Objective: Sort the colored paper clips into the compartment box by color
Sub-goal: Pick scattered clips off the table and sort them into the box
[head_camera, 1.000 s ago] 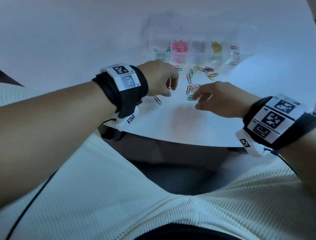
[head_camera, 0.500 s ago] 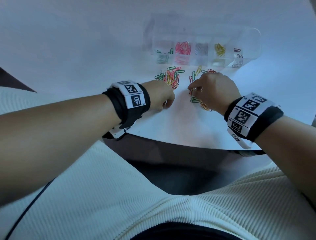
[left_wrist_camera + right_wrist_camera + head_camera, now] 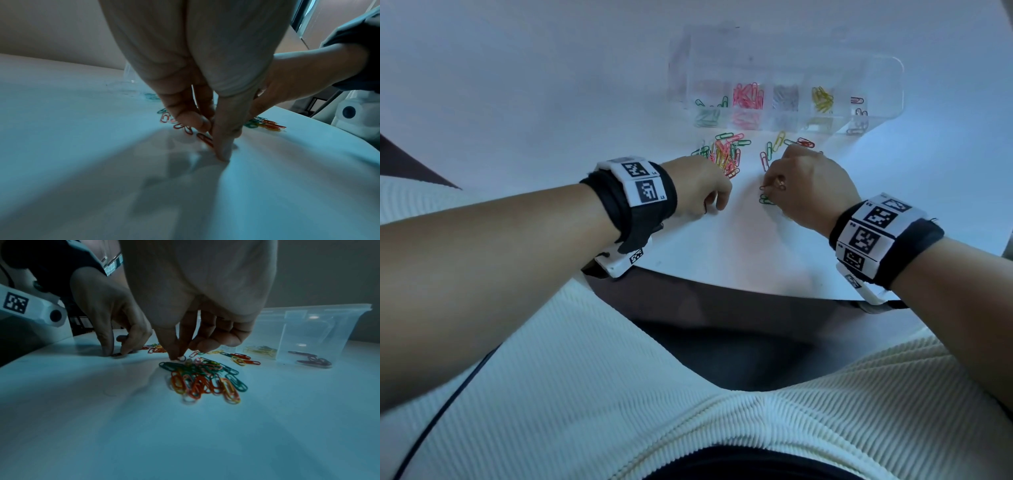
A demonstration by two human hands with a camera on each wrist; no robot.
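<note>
White and bare across its left half, the worktop [image 3: 517, 102] curves to a near edge just under both wrists. The clear compartment box [image 3: 887, 89] stands toward the far edge, holding green, pink, silver, yellow and dark clips in separate cells. Between box and near edge lie the loose paper clips [image 3: 726, 154]. The left hand [image 3: 698, 192] pinches a red clip [image 3: 205, 139] against the surface, fingers together. The right hand [image 3: 808, 185] closes its fingertips [image 3: 176, 353] on a clip at the pile's rim.
</note>
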